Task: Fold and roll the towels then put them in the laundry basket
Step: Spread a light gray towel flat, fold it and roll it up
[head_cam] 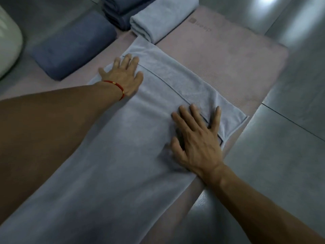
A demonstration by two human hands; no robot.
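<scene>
A long light grey-blue towel (123, 147) lies flat on a pink mat (237, 64), folded lengthwise, with a dark seam line running across its far part. My left hand (123, 76), with a red string round the wrist, presses flat on the towel's far left edge, fingers straight. My right hand (197, 136) presses flat near the towel's right edge, fingers spread over the seam. Neither hand grips the cloth.
A folded light grey towel (163, 16) lies at the mat's far end. Dark blue folded towels (121, 9) are stacked behind it, and another dark blue one (73, 44) lies to the left. A white rounded object (8, 41) sits at far left. Grey tiled floor (281, 164) surrounds the mat.
</scene>
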